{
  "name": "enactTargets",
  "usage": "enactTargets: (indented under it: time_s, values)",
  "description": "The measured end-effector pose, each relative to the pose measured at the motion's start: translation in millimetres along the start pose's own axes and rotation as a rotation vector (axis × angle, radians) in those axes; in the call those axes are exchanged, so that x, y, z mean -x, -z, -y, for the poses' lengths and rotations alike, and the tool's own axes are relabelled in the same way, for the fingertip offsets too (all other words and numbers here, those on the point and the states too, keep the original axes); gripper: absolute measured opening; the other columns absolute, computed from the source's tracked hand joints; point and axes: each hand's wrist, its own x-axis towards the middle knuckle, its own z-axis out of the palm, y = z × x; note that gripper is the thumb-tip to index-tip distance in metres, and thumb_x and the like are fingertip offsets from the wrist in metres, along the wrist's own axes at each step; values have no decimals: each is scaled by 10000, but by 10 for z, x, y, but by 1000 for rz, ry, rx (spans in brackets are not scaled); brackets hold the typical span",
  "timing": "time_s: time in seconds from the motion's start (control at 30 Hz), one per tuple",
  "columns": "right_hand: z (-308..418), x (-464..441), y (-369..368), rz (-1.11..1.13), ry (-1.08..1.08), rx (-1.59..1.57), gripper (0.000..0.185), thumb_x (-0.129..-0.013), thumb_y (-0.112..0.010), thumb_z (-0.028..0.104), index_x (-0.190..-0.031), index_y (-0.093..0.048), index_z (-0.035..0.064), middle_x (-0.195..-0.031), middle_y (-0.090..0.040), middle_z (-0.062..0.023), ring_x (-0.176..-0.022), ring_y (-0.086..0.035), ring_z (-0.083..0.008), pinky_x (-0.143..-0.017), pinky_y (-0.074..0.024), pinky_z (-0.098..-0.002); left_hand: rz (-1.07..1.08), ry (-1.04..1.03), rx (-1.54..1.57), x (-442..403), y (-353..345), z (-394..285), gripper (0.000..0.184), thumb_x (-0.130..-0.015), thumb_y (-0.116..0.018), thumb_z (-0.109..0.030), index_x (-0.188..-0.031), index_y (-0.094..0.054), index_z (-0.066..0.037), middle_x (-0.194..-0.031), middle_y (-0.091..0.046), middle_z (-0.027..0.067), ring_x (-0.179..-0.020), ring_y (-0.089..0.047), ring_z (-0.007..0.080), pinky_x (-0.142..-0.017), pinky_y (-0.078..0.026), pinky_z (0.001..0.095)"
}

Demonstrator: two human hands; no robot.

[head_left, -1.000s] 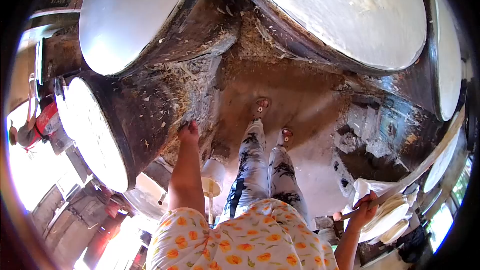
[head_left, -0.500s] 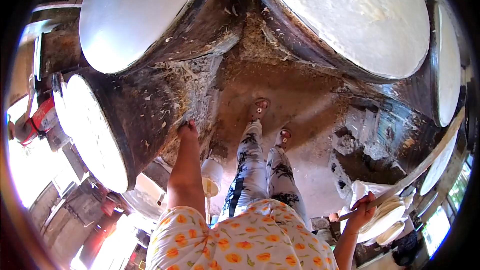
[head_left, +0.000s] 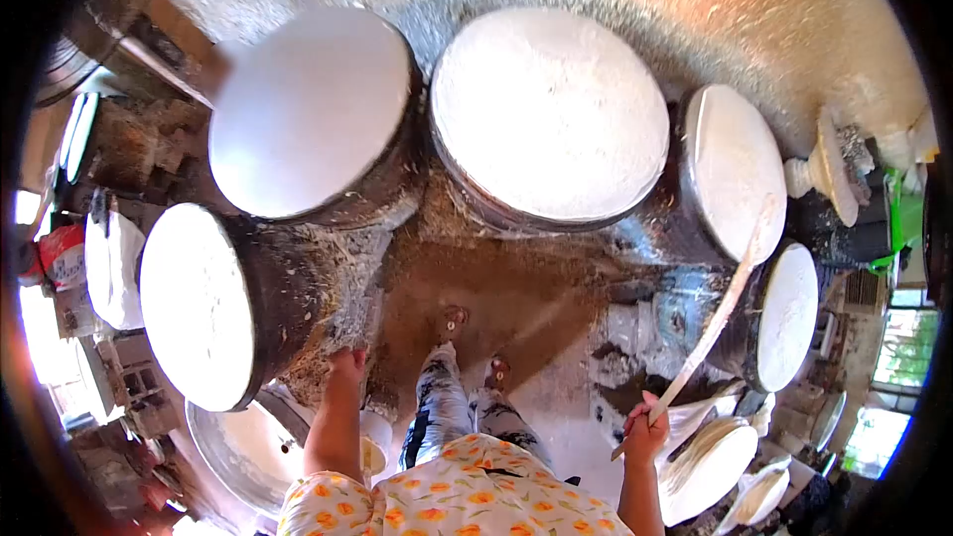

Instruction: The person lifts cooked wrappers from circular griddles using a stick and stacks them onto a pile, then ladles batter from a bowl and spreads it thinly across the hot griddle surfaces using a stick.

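Note:
My right hand (head_left: pixel 645 427) is closed around a long, flat wooden stick (head_left: pixel 710 333). Its far end reaches up and right, over the white top of a dark round vat (head_left: pixel 730 164); whether it touches is unclear. My left hand (head_left: pixel 346 362) hangs low with its fingers curled and nothing visible in them. It is beside the dark wall of the left vat (head_left: pixel 194 308), which also has a white round top. Two more large white-topped vats, the far left one (head_left: pixel 310 109) and the far middle one (head_left: pixel 551 114), stand ahead of me.
Another white-topped vat (head_left: pixel 787 318) stands at right. White cloth-like bundles (head_left: pixel 710 471) lie near my right arm, and a wide basin (head_left: pixel 233 452) sits behind my left arm. A fan (head_left: pixel 109 10) is at upper left. Brown floor (head_left: pixel 496 278) lies between the vats.
My view has tilted up, bringing the far wall and whole vats into sight. The stick has swung from pointing far right to a steeper angle over the right-hand vat. My left hand stays low.

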Motion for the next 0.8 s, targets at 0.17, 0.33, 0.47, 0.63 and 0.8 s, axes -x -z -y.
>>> enactTargets:
  time_s: [0.17,0.33,0.47,0.63,0.8]
  values:
    - [154,-139,-26,87,-28,-95,381,-766,-405,-53,-1118,-539,1,-629,-469,12,-464,-408,-59,-396,-333,-191,231,247,-92,1369,-810,-302,181,-837,-580,-230,-858,-603,-52,-797,-615,100,-744,-626,259,-587,-529,380]
    - [108,-439,-54,339,167,-18,382,-790,-411,-44,-1146,-548,-24,-624,-463,12,-469,-403,-46,-409,-322,-197,210,-366,-1160,2830,-1064,-286,245,-842,-562,-136,-1058,-556,-20,-896,-630,145,-680,-645,298,-584,-540,444]
    - [208,-503,-258,517,186,-19,366,-820,-449,-37,-1166,-565,1,-652,-482,25,-528,-432,-42,-468,-358,-188,46,-179,-548,3851,-674,-188,131,-850,-557,-109,-836,-642,-10,-706,-649,92,-566,-634,191,-502,-527,301]
    - [463,-347,-642,804,367,138,449,-815,-434,-12,-1248,-531,55,-644,-495,20,-502,-451,-50,-449,-395,-206,-164,-129,-565,4204,-166,77,128,-853,-557,-84,-866,-645,9,-656,-645,98,-540,-621,171,-478,-510,285]
    - [788,-8,-1240,1077,450,349,641,-810,-360,-51,-1411,-329,170,-735,-587,-63,-476,-524,-91,-412,-446,-221,-113,-142,-480,4176,-258,-125,136,-869,-545,-73,-923,-627,21,-695,-637,101,-571,-630,190,-491,-524,309]
